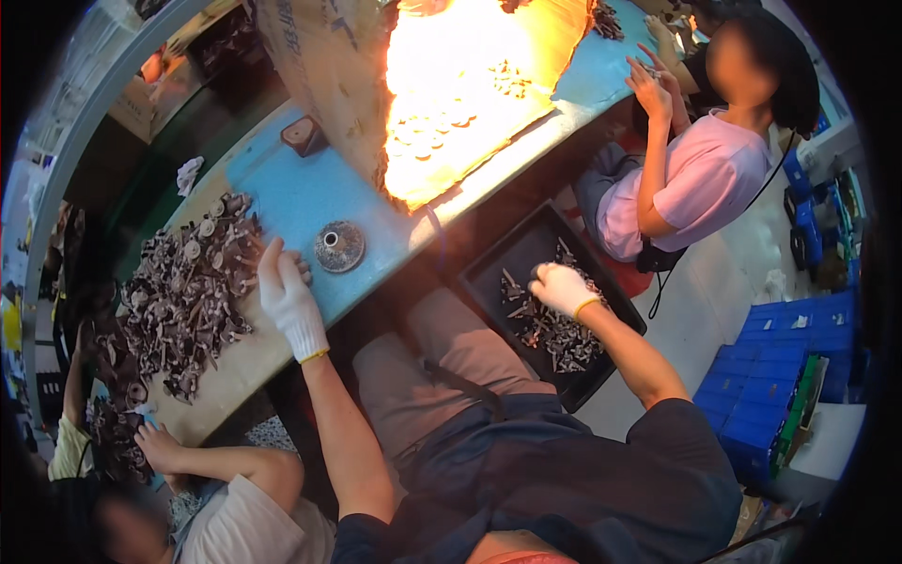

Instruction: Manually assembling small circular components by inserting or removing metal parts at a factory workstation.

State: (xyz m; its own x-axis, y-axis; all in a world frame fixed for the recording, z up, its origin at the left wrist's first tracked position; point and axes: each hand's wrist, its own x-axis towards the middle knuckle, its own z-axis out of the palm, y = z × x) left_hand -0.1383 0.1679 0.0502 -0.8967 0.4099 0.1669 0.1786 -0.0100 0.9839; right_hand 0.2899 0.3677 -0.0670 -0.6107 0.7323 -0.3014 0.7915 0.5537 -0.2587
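My left hand point(289, 301), in a white knit glove with a yellow cuff, is over the table's near side, at the right edge of a big heap of small dark brown parts point(193, 291). Its fingers are partly stretched out, and nothing shows in them. A round metal piece with a raised centre hole point(339, 246) sits just to its right on the blue table surface. My right hand point(564, 288), gloved the same way, is over a black tray point(489, 265) of small loose parts point(573, 343). Its fingers are curled closed; whatever they hold is hidden.
A brown block point(302, 136) lies farther back on the table. Beyond it, brightly lit cardboard point(536, 117) bears small pieces. A person in pink point(709, 179) sits at right; another in a white shirt point(249, 526) works at lower left. Blue bins point(761, 376) stand at right.
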